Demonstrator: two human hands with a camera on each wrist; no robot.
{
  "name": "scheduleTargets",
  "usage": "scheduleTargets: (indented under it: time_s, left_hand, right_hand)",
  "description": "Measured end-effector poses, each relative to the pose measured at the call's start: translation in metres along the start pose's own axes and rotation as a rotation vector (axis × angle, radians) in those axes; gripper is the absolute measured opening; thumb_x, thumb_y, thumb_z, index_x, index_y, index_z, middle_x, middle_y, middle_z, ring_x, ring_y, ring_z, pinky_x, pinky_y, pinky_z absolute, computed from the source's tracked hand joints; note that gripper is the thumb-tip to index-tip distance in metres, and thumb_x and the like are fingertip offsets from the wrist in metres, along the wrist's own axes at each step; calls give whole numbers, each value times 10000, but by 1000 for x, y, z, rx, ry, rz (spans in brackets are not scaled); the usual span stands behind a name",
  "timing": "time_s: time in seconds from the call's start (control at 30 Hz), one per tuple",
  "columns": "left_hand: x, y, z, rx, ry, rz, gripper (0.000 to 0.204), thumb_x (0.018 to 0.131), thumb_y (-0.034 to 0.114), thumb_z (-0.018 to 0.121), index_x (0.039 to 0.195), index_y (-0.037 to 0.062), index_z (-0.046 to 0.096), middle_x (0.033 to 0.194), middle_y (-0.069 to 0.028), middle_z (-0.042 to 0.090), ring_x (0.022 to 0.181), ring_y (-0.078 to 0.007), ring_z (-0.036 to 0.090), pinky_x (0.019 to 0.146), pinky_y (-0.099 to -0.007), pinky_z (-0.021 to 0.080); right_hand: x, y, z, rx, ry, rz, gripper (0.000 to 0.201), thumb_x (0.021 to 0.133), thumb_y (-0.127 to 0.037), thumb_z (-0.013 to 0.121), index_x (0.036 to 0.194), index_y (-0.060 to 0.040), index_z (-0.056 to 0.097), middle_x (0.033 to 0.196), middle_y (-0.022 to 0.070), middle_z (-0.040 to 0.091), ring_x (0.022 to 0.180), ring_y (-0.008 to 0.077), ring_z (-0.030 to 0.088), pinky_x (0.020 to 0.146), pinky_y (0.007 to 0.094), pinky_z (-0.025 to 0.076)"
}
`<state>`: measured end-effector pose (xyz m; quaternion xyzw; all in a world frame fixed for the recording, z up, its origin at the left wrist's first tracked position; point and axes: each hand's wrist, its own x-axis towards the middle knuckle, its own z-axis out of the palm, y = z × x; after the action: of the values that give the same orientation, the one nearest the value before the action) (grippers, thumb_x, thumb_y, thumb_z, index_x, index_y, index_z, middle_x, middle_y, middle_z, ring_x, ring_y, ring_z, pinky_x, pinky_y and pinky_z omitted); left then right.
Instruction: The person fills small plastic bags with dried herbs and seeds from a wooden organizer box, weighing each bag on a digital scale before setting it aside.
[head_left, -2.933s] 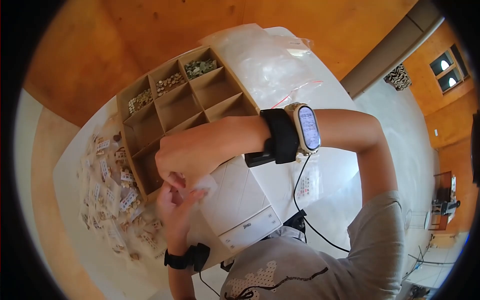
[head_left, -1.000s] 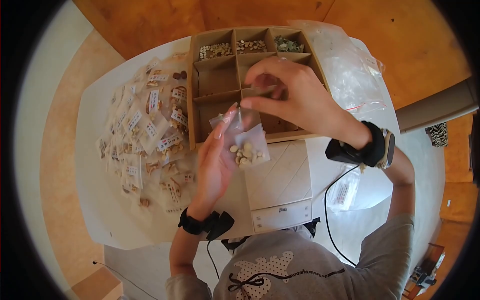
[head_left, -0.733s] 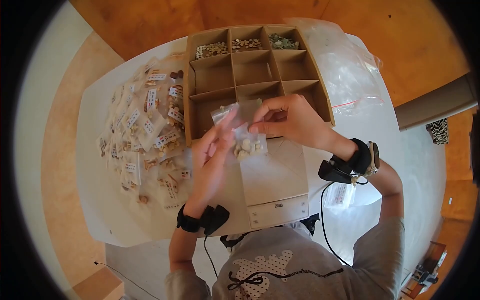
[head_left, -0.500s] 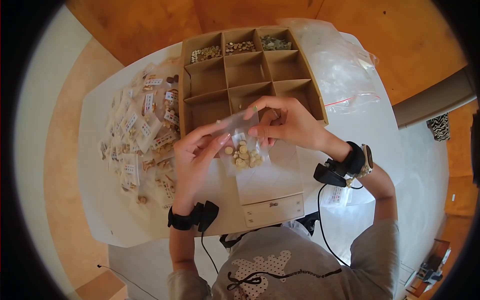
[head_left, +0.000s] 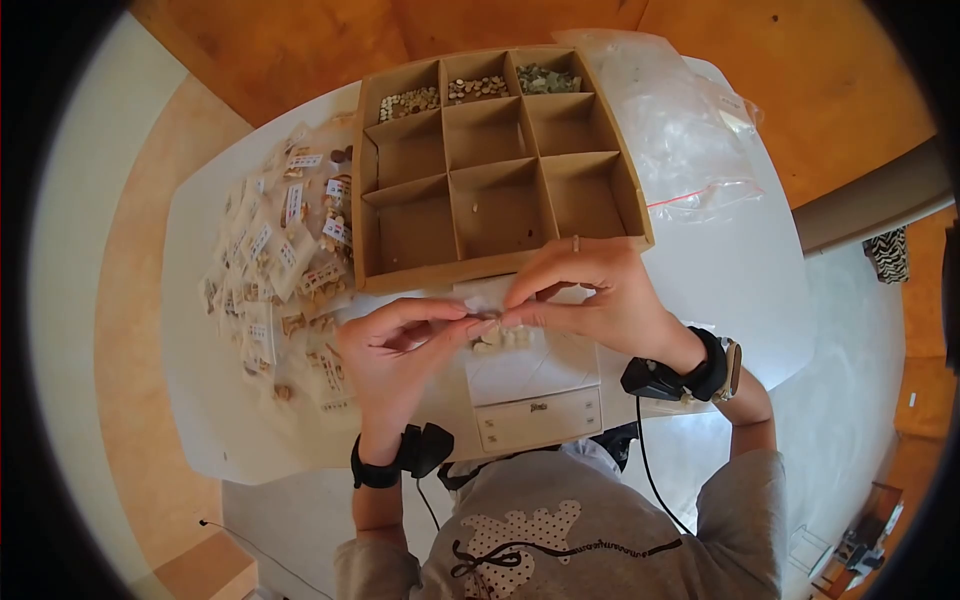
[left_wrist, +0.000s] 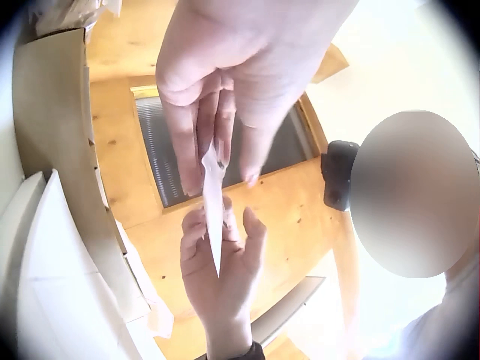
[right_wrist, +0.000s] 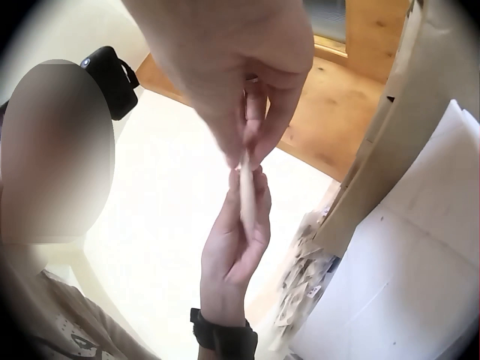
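A small clear plastic bag [head_left: 490, 342] with pale round slices inside is between my two hands, over a flat white device. My left hand [head_left: 395, 345] pinches the left part of its top edge, thumb and fingers close together there. From the other side my right hand [head_left: 600, 300] pinches the same edge, its fingertips near the left thumb. In the left wrist view the bag [left_wrist: 214, 210] appears edge-on, as a thin pale strip below the left hand [left_wrist: 240, 60]. The right wrist view also has the bag [right_wrist: 247, 199] narrow, under the right fingers.
Behind the hands stands a divided cardboard box [head_left: 455, 272]; its back compartments hold pale pieces, brownish pieces and green dried leaves. Several small labelled bags [head_left: 290, 205] are heaped at left. A large clear plastic bag [head_left: 670, 130] lies right of the box. The white device [head_left: 540, 425] is in front.
The right hand has come down from over the box to the bag's top edge. Both hands have moved with the bag toward the body, and their fingertips have drawn together.
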<state>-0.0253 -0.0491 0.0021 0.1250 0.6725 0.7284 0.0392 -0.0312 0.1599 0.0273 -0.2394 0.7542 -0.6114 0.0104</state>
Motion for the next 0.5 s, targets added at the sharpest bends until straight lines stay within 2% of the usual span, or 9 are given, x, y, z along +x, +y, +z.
scheduleTargets:
  time_s: [0.1, 0.17, 0.2, 0.3, 0.37, 0.47, 0.5]
  left_hand:
    - [-1, 3, 6, 56, 81, 73, 243, 699, -77, 687, 926, -69, 602, 853, -140, 653, 730, -152, 644, 678, -218, 503]
    - [4, 20, 9, 107, 156, -8, 243, 712, -81, 669, 943, -73, 594, 852, -145, 654, 729, -155, 643, 680, -219, 505]
    - [7, 30, 10, 134, 197, -44, 243, 718, -83, 660, 951, -76, 589, 851, -147, 655, 728, -157, 643, 681, -220, 506]
    - [12, 48, -8, 264, 358, 119, 225, 746, -61, 637, 965, -78, 590, 853, -157, 657, 749, -152, 641, 703, -228, 504]
    - [19, 51, -30, 410, 660, 282, 234, 763, -27, 631, 987, -84, 591, 892, -173, 654, 762, -147, 639, 720, -242, 500]
    - [28, 40, -74, 526, 831, 419, 240, 776, 1, 631, 1004, -68, 599, 981, -177, 637, 888, -177, 620, 812, -285, 470]
    - [33, 28, -86, 628, 697, 361, 232, 783, 10, 629, 1003, -57, 603, 1012, -174, 627, 930, -186, 603, 845, -296, 450]
  right_hand:
    - [3, -3, -1, -65, 21, 41, 145, 716, -2, 705, 844, -2, 636, 824, 61, 648, 741, 129, 628, 687, 228, 512]
    - [12, -12, -4, -73, 38, 56, 171, 734, 17, 682, 890, -1, 616, 822, 56, 647, 760, 122, 632, 703, 220, 518]
    - [15, -14, -7, -5, 4, 50, 245, 766, 24, 650, 994, -12, 570, 830, 61, 643, 759, 119, 631, 687, 230, 525]
    - [29, -25, -21, 171, 78, 119, 278, 779, 21, 610, 1043, -29, 539, 788, 87, 650, 714, 125, 627, 652, 241, 525]
    - [34, -25, -40, 162, 138, 34, 268, 805, 8, 585, 1067, -7, 527, 815, 92, 647, 727, 128, 626, 666, 242, 526]
    - [30, -33, -61, 126, 192, -20, 257, 833, -13, 554, 1085, 25, 516, 849, 100, 642, 737, 131, 624, 677, 243, 526]
    - [29, -34, -64, 117, 199, -28, 255, 841, -20, 545, 1088, 35, 514, 859, 102, 641, 738, 132, 624, 680, 243, 526]
